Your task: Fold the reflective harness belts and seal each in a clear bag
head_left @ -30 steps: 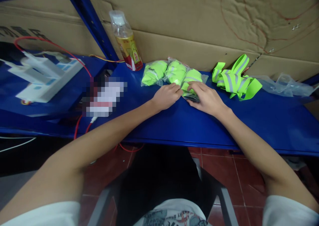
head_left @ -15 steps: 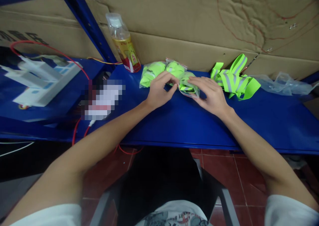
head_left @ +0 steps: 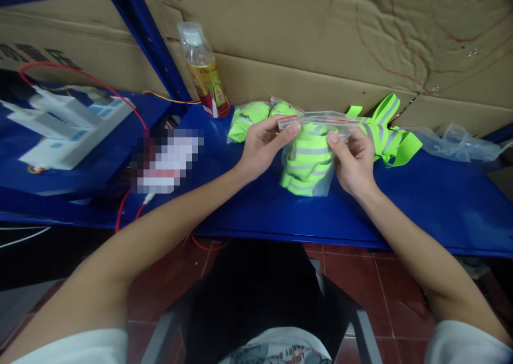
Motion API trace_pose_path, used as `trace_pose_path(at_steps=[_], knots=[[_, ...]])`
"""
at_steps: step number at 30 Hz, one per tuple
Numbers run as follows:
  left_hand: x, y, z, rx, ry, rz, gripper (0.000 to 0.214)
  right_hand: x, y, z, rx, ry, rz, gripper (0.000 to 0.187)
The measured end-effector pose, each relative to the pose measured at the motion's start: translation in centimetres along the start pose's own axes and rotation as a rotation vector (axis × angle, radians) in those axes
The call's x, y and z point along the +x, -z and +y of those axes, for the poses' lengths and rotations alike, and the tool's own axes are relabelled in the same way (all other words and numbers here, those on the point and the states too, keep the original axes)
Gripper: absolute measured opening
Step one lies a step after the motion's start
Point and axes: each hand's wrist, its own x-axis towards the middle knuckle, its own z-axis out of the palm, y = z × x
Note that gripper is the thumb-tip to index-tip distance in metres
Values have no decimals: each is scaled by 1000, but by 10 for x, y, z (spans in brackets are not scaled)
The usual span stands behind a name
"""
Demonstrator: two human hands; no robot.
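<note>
Between my hands hangs a clear zip-lock bag [head_left: 308, 163] with a folded neon-yellow reflective strap inside, grey stripes showing through the plastic. My left hand [head_left: 262, 142] pinches the bag's top left corner by the red-lined zip strip, thumb in front. At the top right my right hand [head_left: 356, 158] grips the same bag, its thumb against the front and the fingers behind. Just behind my left hand lie bagged neon-yellow straps [head_left: 249, 119]. A loose reflective strap [head_left: 385, 131] is heaped behind my right hand, partly hidden by it.
A spray bottle [head_left: 208, 83] with a clear cap stands by the cardboard wall [head_left: 276, 48]. On the left are a white power strip [head_left: 80, 134] with plugs and a blurred-out object [head_left: 170, 161] with a red cable. Empty clear bags [head_left: 457, 142] lie at right on the blue table [head_left: 433, 198].
The bag has come up off the table and is turned so its face and zip strip show. My hands have moved from its sides to its top corners.
</note>
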Motion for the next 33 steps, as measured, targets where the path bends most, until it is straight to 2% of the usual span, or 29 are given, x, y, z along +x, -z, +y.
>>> trace_pose_path(at_steps=[3, 6, 9, 11, 14, 21, 33], knots=[[-1, 0, -1, -134, 105, 39, 44, -3, -7, 4, 184, -100, -97, 60], [-4, -3, -6, -251, 250, 95, 40, -3, -12, -1, 397, -276, -135, 58], [-6, -8, -4, -321, 341, 119, 39, -2, -18, -8, 594, -491, -45, 51], [-7, -12, 1, -336, 364, 121, 39, -3, -22, -11, 673, -568, 27, 47], [-8, -15, 7, -315, 420, 131, 39, -4, -26, -9, 696, -561, 62, 45], [-9, -13, 3, -388, 612, 141, 35, -6, -25, -1, 670, -522, 21, 46], [-6, -10, 6, -395, 621, 135, 35, -2, -24, 0, 750, -627, 9, 40]])
